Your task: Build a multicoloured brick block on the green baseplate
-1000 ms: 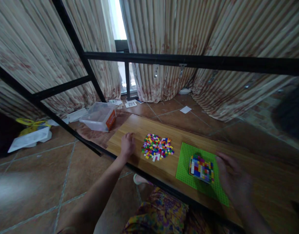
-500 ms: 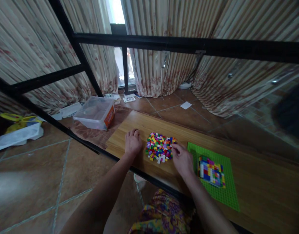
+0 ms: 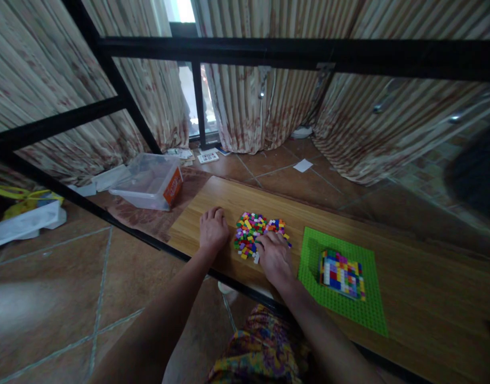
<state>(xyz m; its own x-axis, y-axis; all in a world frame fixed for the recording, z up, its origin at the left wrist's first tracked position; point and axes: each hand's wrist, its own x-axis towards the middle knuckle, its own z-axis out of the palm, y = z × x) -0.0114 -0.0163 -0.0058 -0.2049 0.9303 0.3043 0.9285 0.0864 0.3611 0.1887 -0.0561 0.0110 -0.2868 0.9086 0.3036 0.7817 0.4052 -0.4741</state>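
A loose pile of small toy building bricks (image 3: 248, 226) in many colours lies on the wooden table. Over its near right part is my right hand (image 3: 273, 257), palm down. Its fingers are spread and touch the bricks, and the bricks beneath them are hidden. Left of the pile, my left hand (image 3: 214, 230) rests on the tabletop, fingers curled under and apart from the bricks. To the right of my right hand, a green studded baseplate (image 3: 311, 266) carries a low block built of coloured bricks (image 3: 343, 274).
The wooden table (image 3: 424, 288) runs off to the right. Beyond its left end stands a clear plastic tub (image 3: 143, 184) with an orange label. A dark metal rail (image 3: 245, 49) crosses in front of the curtains. White paper (image 3: 303, 165) lies on the tiled floor.
My right hand has shifted left from the pile's right edge onto the bricks, and its pinched fingers have spread. My left hand stays on the table. The whole view has shifted slightly.
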